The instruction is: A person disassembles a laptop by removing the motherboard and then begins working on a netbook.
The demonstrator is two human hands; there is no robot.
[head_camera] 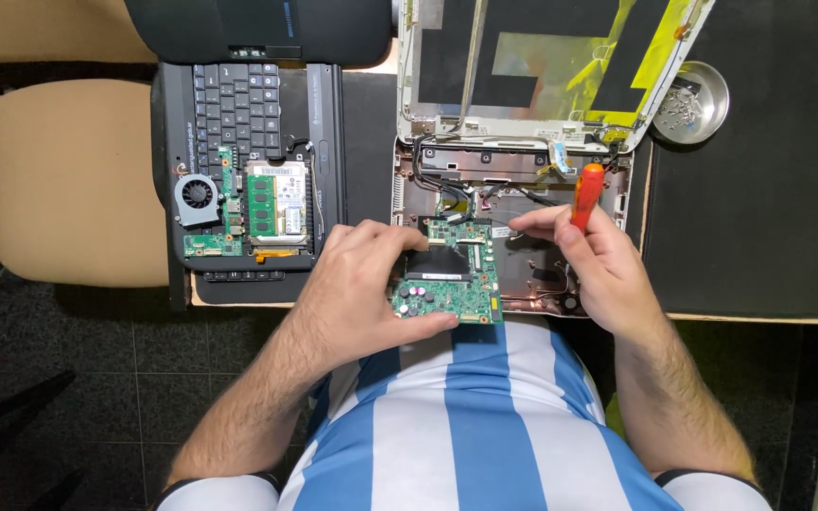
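Green motherboard (452,279) sits at centre frame, lower middle, lying in the opened white laptop base (523,189) on the worktop (759,189). Left hand (366,284) is clamped on the board: thumb under its lower edge, fingers over the black patch on top, board slightly lifted at the near side. Right hand (598,260) is closed around a screwdriver with orange handle (587,194), handle pointing up-frame, index finger stretched left toward the board's upper right corner; tip of the tool hidden, cannot tell what it touches. Hands are apart, one each side of the board. Above them, upper centre to upper right, the laptop's lid shell (542,57) lies open with black patches and yellow film inside, loose black cables at the hinge area. Small round metal dish (698,99) with screws at upper right, just beside the lid's corner. Left of centre, a second dismantled black laptop (248,161): keyboard visible, a green board with memory stick on top, small round fan (198,197) at its left edge. Beige chair seat (68,180) at far left, dark tiled floor (97,378) below it. Person wears a light blue and white striped shirt (466,426) at bottom centre.
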